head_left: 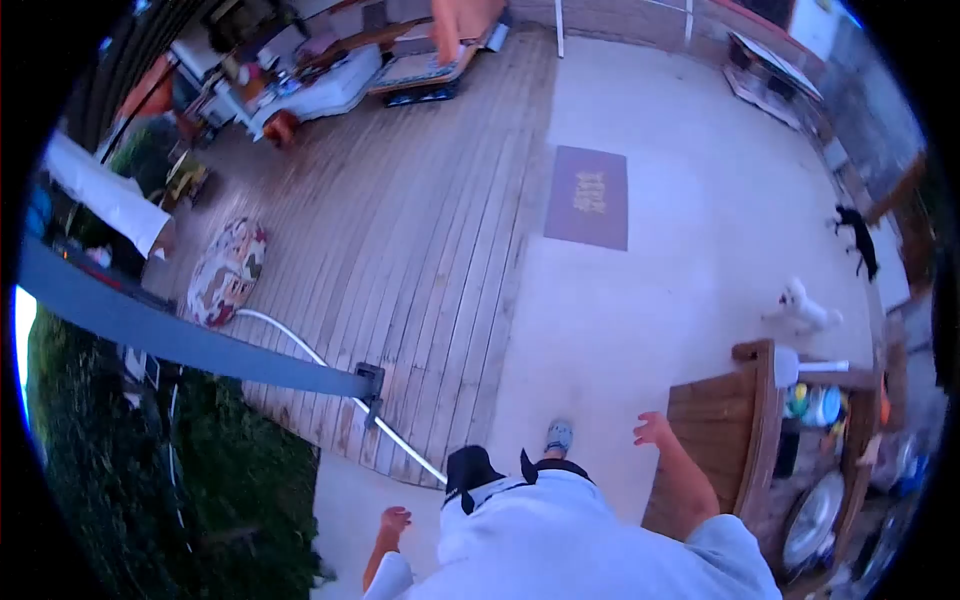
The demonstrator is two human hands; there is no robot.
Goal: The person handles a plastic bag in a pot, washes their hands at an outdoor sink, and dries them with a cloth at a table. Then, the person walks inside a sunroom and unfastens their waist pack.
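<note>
My left hand (397, 519) hangs at the lower left beside my body, over the pale paving near the grass, with its fingers curled loosely; whether it holds anything is too small to tell. My right hand (652, 429) is held out to the right with its fingers apart and nothing in it, close to the wooden cabinet (712, 440). Below are my light shirt (590, 540) and one shoe (559, 436) on the pale floor. A black item (472, 472) shows at my left side, by the end of a white hose (400, 445).
A grey post (200, 340) crosses the left side. Wooden decking (400, 200) holds a patterned cushion (228, 272). A doormat (587, 198) lies ahead. A white dog (808, 308) and a black animal (858, 240) stand at the right.
</note>
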